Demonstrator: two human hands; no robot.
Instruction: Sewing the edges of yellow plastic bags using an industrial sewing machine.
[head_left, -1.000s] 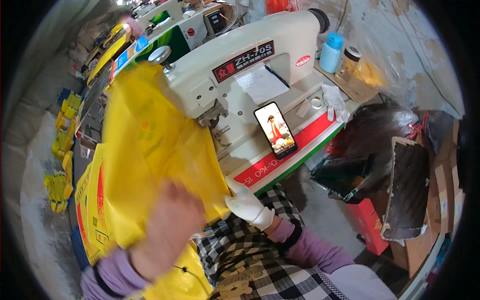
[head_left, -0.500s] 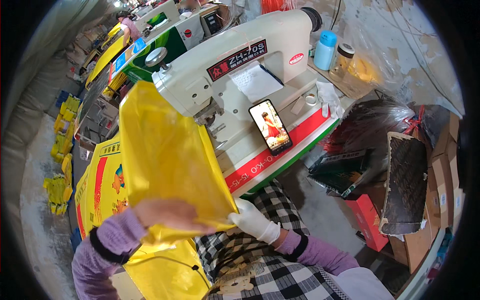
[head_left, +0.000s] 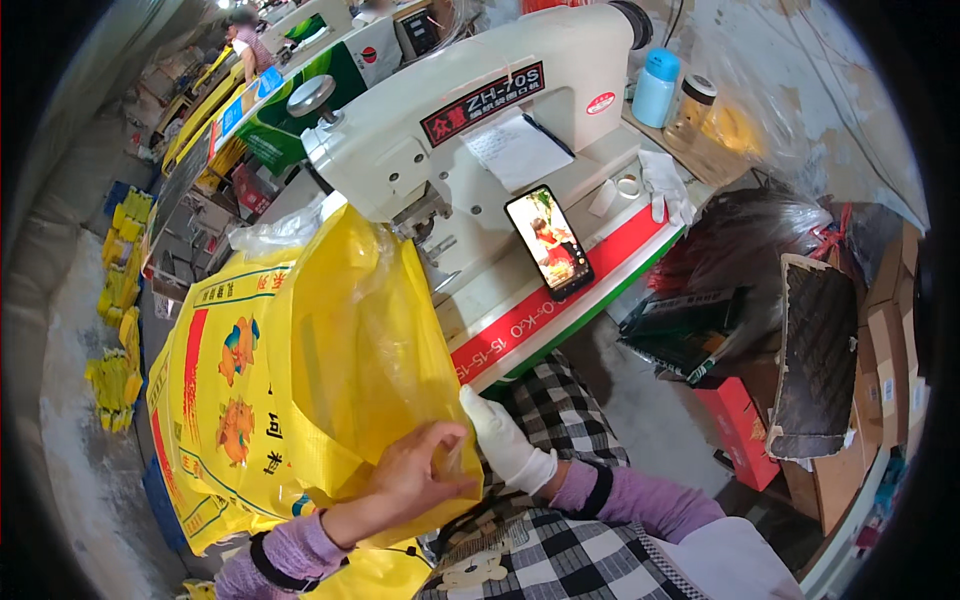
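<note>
Gripping a yellow bag (head_left: pixel 360 370) at its lower edge, the bare left hand (head_left: pixel 420 475) is pinching the plastic just below centre frame, fingers curled closed on it, while the right hand (head_left: pixel 505 440), wearing a white glove, is clamping the same bag's right edge just beside it. That bag is standing upright in the centre-left, its top reaching up to the head of one white sewing machine (head_left: pixel 470 130) filling the upper middle. Behind it, at the left, a printed sack (head_left: pixel 215 400) with red and orange pictures is lying flat. The machine is sitting on a white table (head_left: pixel 520 300) edged in red and green, and one phone (head_left: pixel 550 243) with a lit screen is leaning against the machine near the centre. Two containers are standing at the upper right: a blue bottle (head_left: pixel 656 88) and a jar (head_left: pixel 692 105) just beside it. A dark board (head_left: pixel 815 355) is leaning at the right, by cardboard boxes (head_left: pixel 890 340). Grey concrete floor (head_left: pixel 650 410) is showing below the table, and more machines and a distant person (head_left: pixel 242 40) are lining the upper left.
</note>
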